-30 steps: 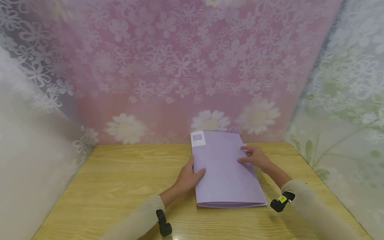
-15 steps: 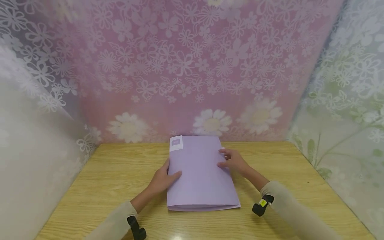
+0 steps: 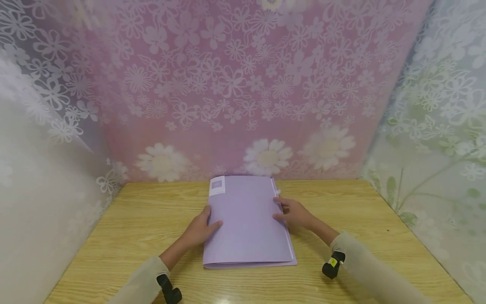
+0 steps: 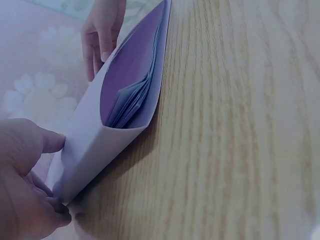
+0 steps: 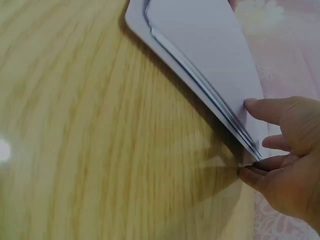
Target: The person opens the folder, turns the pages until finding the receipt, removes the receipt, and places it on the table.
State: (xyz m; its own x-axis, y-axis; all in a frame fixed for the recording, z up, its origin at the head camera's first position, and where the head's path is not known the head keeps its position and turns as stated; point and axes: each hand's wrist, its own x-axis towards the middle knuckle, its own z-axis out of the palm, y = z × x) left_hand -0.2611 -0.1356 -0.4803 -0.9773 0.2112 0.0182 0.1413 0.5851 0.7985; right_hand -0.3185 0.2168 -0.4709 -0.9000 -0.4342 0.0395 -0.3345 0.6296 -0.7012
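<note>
A light purple file folder (image 3: 247, 228) lies closed on the table, a white label (image 3: 217, 185) at its top left corner. My left hand (image 3: 197, 228) grips its spine side, thumb on the cover and fingers curled around the edge. At the opposite long edge, my right hand (image 3: 297, 213) pinches the folder, thumb on top and fingertips below. Thin inner sheets (image 4: 131, 102) show inside the bulging lower end in the left wrist view. Seen from the right wrist, the sheet edges (image 5: 200, 82) lie between the two covers.
The wood-grain table (image 3: 152, 223) carries the folder. A pink flowered backdrop (image 3: 228, 105) rises behind it, close to the folder's far end. Flowered panels stand at the left (image 3: 45, 169) and right (image 3: 436, 169). Each wrist wears a black camera mount (image 3: 333, 265).
Both hands have shifted the folder left and slightly towards me. A white strip of inner sheet now shows along its right edge, and the lower end gapes less.
</note>
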